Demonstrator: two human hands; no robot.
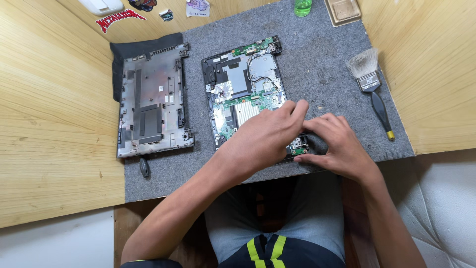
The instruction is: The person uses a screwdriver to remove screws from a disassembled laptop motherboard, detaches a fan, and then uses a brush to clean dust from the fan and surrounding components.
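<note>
Pale wooden desk (54,124) with wooden walls, grey felt mat (317,64), white floor below.

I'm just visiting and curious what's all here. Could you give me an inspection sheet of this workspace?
Surface: grey felt mat on a wooden bench.
Job's things: opened laptop base, circuit boards exposed; removed bottom cover lies left of it.
Clutter: brush on the right, small dark tool, green bottle, tray.
Hands: left hand and right hand both rest on the base's near right corner.
Cables: thin wires inside the base.
Surroundings: stickers on the wooden wall.
</note>
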